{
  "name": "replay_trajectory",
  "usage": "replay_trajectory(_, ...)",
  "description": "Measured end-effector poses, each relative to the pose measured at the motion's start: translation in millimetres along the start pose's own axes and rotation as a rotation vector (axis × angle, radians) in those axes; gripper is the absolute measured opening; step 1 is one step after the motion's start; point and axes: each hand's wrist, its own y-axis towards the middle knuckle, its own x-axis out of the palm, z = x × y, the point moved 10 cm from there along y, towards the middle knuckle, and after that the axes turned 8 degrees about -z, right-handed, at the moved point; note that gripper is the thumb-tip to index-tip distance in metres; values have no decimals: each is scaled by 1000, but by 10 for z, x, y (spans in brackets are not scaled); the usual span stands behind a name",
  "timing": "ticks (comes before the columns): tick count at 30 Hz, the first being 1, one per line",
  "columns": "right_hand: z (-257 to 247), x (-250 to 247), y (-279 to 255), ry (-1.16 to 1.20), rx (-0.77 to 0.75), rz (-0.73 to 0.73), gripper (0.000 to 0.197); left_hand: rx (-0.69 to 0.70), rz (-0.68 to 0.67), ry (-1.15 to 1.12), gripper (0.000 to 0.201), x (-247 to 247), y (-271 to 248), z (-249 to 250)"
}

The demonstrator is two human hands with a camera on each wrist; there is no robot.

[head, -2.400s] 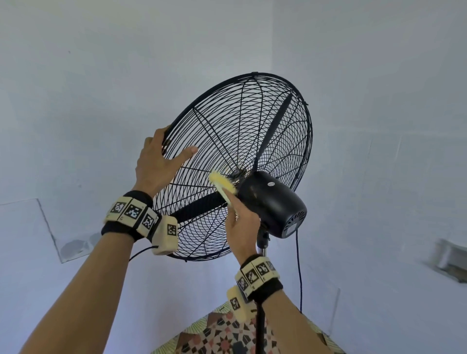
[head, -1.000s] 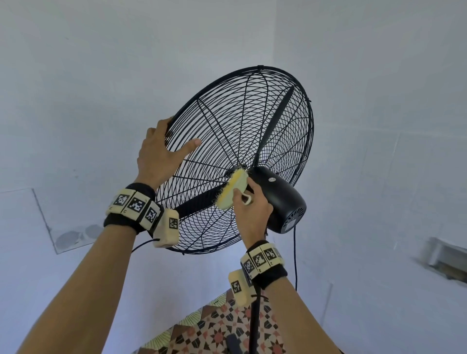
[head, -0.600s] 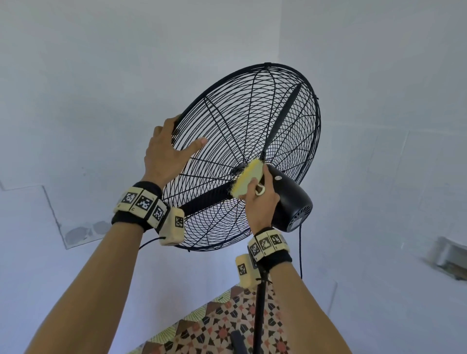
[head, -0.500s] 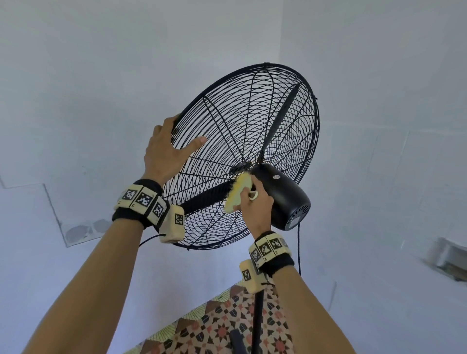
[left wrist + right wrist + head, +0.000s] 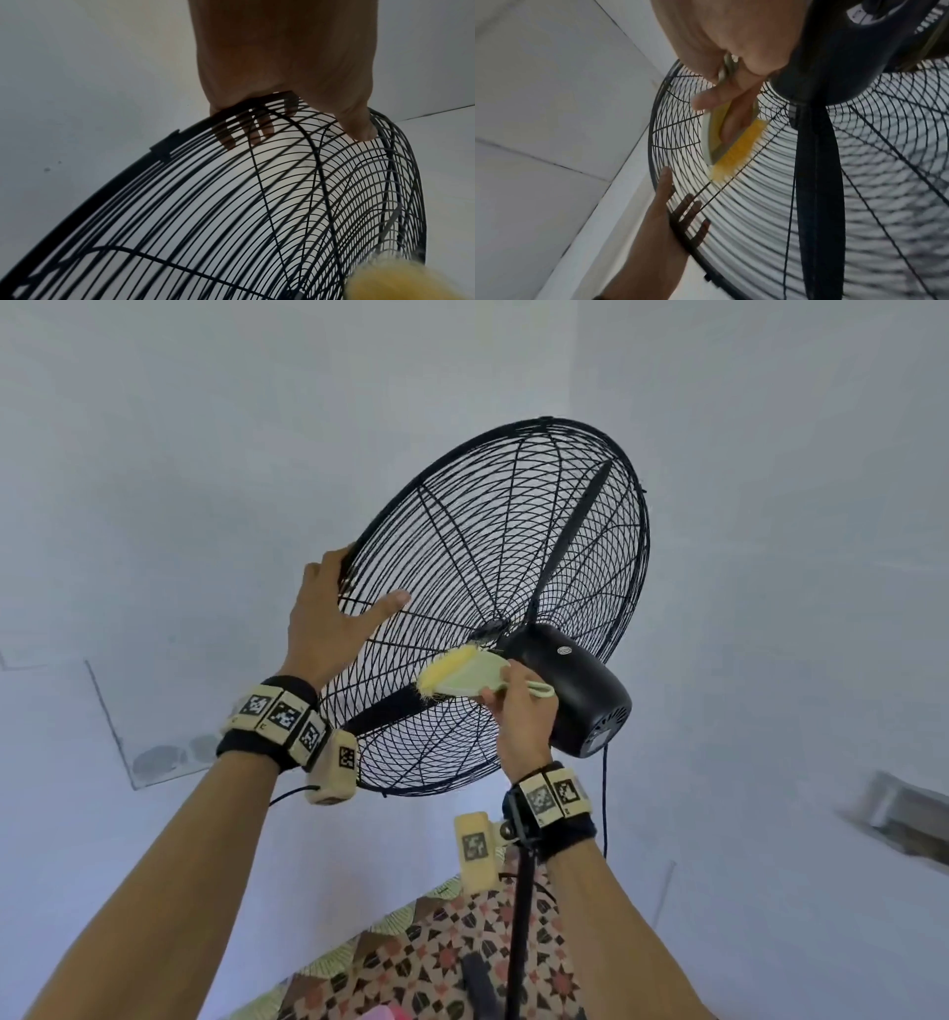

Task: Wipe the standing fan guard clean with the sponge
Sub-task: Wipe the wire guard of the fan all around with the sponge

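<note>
The black wire fan guard (image 5: 493, 531) tilts upward, seen from behind and below. My left hand (image 5: 334, 613) grips its left rim, fingers curled over the edge to the front side (image 5: 259, 130) and thumb lying on the rear wires. My right hand (image 5: 518, 706) holds the yellow sponge (image 5: 457, 672), which has a pale green backing and a loop. Its yellow side presses on the rear guard wires just left of the black motor housing (image 5: 575, 690). In the right wrist view the sponge (image 5: 736, 150) lies across the wires under my fingers.
A fan blade (image 5: 816, 182) sits inside the guard. The black pole (image 5: 521, 916) and a hanging cable (image 5: 605, 803) run down below the motor. A patterned floor covering (image 5: 436, 963) lies beneath. Pale walls meet in a corner behind the fan.
The sponge rubbed up and down beside the motor hub, and now lies flatter, pointing left along the rear wires. My left hand has kept its hold on the rim.
</note>
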Motion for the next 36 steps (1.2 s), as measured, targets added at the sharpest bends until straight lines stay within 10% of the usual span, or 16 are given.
replay_trajectory(16, 44, -304, -61, 167, -48, 329, 15, 55, -19, -15, 90, 50, 37, -44)
replay_trajectory(36, 159, -69, -72, 84, -26, 124, 12, 42, 15, -14, 86, 40, 13, -63)
